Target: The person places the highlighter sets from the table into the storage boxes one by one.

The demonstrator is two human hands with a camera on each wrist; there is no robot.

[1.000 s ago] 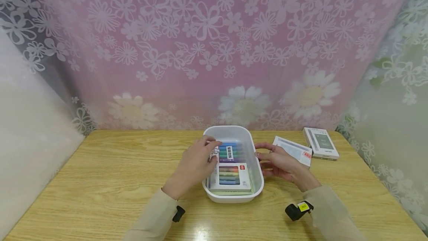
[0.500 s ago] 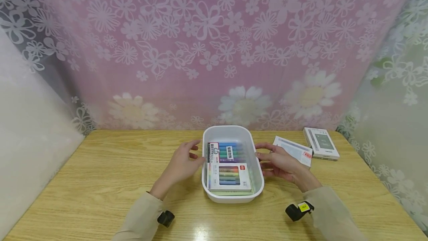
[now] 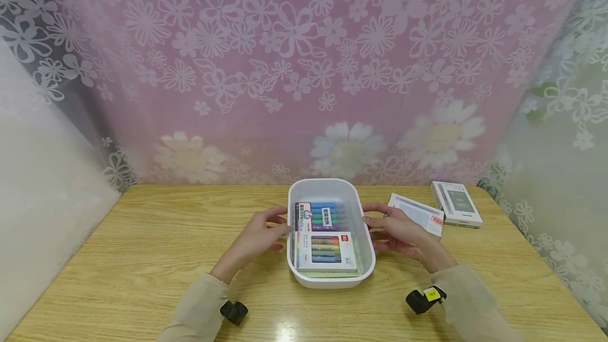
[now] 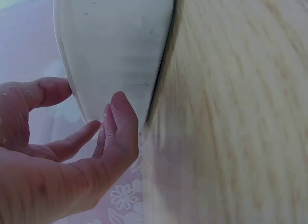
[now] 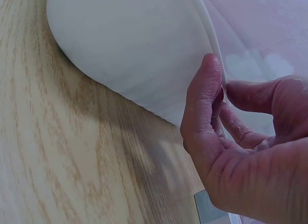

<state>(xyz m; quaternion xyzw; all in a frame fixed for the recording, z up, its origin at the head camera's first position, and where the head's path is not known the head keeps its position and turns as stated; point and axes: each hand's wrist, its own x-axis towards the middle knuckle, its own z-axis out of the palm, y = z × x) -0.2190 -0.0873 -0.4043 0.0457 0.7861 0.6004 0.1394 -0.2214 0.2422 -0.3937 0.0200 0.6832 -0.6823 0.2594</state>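
A white plastic bin point(image 3: 331, 282) stands upright on the table between my two hands. Inside, toward the front, lies a white windowed box of coloured markers point(image 3: 326, 252). Behind it is a clear pack of blue, green and purple pens point(image 3: 328, 215). My left hand point(image 3: 256, 236) holds the bin's left side, thumb at the rim and bent fingers by the outer wall point(image 4: 110, 55). On the opposite side my right hand point(image 3: 400, 231) grips the rim, with its thumb at the edge and fingers against the outer wall point(image 5: 130, 46).
Right of the bin, behind my right hand, lies a white box with a red label point(image 3: 418, 214). Farther right is a white box with a grey-green panel point(image 3: 457, 203). A pink floral curtain point(image 3: 304, 67) hangs behind the wooden table point(image 3: 157, 257).
My left hand has come out of the bin, away from the pens, to the bin's left side and closed in on its wall. My right hand and the bin have stayed in place.
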